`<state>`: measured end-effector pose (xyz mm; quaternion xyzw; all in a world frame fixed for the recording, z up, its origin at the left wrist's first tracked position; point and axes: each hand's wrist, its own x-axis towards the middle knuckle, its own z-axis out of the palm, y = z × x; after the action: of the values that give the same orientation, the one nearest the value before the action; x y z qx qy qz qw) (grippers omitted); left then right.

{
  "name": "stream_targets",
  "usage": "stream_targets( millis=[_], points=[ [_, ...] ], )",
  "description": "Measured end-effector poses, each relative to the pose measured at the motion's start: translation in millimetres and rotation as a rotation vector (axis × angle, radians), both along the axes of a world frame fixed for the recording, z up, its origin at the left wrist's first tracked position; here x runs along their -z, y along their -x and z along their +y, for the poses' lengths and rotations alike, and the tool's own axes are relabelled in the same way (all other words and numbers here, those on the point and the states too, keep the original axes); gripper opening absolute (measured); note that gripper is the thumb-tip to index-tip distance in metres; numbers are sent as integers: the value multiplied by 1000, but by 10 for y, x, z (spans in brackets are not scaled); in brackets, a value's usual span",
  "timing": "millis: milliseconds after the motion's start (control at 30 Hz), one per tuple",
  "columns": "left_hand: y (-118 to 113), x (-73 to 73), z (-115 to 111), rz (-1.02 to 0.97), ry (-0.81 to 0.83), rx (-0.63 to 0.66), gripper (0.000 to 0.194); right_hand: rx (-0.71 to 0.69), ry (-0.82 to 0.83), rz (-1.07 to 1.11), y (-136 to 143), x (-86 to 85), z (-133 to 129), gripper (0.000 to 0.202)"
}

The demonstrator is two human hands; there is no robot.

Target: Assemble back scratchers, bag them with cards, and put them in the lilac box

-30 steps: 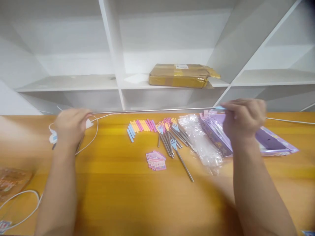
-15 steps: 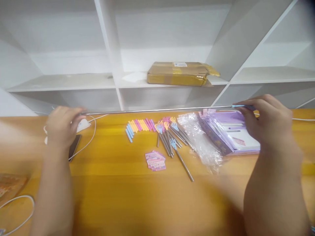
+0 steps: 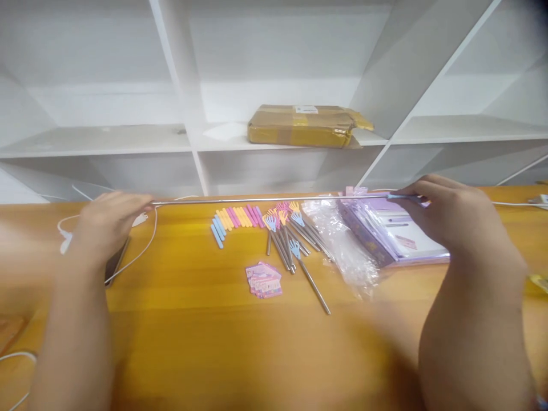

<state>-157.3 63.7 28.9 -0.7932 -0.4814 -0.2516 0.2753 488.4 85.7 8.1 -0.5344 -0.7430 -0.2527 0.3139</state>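
Observation:
A long thin metal rod [image 3: 265,200] stretches level between my two hands above the back of the wooden table. My left hand [image 3: 107,225] is closed on its left end. At the right end, my right hand [image 3: 445,211] pinches the light blue piece, partly hidden by the fingers. Below the rod lie several metal sticks [image 3: 280,248] with small blue, yellow and pink hand-shaped heads. One blue-headed stick [image 3: 314,285] lies apart, nearer me. To their left is a row of blue, yellow and pink tubes [image 3: 240,217].
Pink cards [image 3: 264,279] lie at mid-table. Clear plastic wrap [image 3: 342,245] touches a purple box [image 3: 385,251] at right. A taped carton [image 3: 299,127] sits on the white shelf [image 3: 94,141]. A dark phone [image 3: 116,265] and white cables [image 3: 148,245] are at left.
The view has shifted slightly, so the table items and shelf appear further left. Both hands still hold the rod, which now looks a little lower and more level.

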Motion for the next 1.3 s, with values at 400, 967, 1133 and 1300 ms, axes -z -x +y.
stream_targets(
  millis=[400,967,1133,1300],
  points=[
    [78,-208,-127,-48,-78,-304,53,-160,-306,87,-7,-147,-29,19],
    [15,-266,-194,-159,-63,-445,43,-53,-315,161,81,-233,-64,26],
    [-33,-246,-182,-139,-10,-451,44,-38,-320,161,72,-215,-47,25],
    [-93,-228,-190,-99,41,-471,45,-24,-335,109,99,-185,-2,23]
  ],
)
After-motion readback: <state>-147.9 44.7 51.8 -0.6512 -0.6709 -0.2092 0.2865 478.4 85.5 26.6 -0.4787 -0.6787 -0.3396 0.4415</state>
